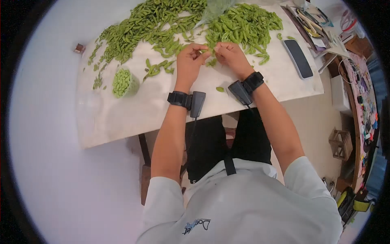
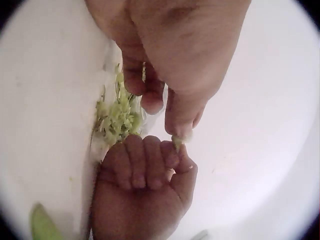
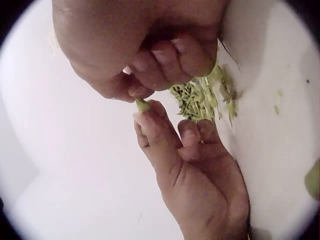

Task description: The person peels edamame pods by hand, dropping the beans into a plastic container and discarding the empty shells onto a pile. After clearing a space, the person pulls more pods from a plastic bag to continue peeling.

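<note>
Both hands meet above the table, between two heaps of green soybean pods. Thumb and forefinger of my left hand (image 1: 189, 65) pinch a small green soybean pod (image 3: 143, 105). The right hand (image 1: 232, 59) pinches the pod's other end, its remaining fingers curled into the palm. Most of the pod is hidden by the fingertips. A heap of darker pods (image 1: 158, 20) spreads behind and left of the left hand. Lighter, flatter-looking pods (image 1: 248, 28) are piled just beyond the right hand. To the left, a clear cup (image 1: 133, 84) holds shelled green beans (image 1: 121, 82).
A few stray pods (image 1: 156, 69) lie near the left hand, and a single green piece (image 1: 219, 89) lies nearer the front edge. A clear plastic bag (image 1: 215, 11) sits between the heaps. Farther right are a phone (image 1: 298, 59) and a tray of tools (image 1: 310, 22).
</note>
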`<move>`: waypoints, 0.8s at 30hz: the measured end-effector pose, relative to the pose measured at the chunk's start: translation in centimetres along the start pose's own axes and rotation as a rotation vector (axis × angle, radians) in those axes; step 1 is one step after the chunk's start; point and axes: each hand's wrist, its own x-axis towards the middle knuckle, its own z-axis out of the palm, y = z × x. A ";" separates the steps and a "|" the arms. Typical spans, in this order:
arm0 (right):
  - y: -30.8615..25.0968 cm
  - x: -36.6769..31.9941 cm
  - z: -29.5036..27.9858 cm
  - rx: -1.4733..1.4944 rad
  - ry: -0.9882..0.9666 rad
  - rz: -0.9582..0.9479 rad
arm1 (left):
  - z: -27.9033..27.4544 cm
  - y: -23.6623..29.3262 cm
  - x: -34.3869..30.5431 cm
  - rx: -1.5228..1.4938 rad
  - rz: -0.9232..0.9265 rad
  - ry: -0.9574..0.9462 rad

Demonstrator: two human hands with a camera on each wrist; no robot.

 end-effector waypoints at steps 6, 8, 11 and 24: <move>1.0 0.7 -0.1 0.292 -0.127 0.058 | 0.2 -0.7 0.1 -0.045 0.070 0.021; 0.7 0.6 -0.1 0.404 -0.146 0.103 | 0.2 -0.8 0.0 -0.050 0.078 0.023; 0.4 0.4 0.0 0.520 -0.187 0.170 | 0.0 -0.9 -0.1 -0.014 0.076 0.019; 0.3 0.3 -0.3 0.694 -0.245 0.317 | 0.0 -0.9 -0.2 0.085 0.202 0.030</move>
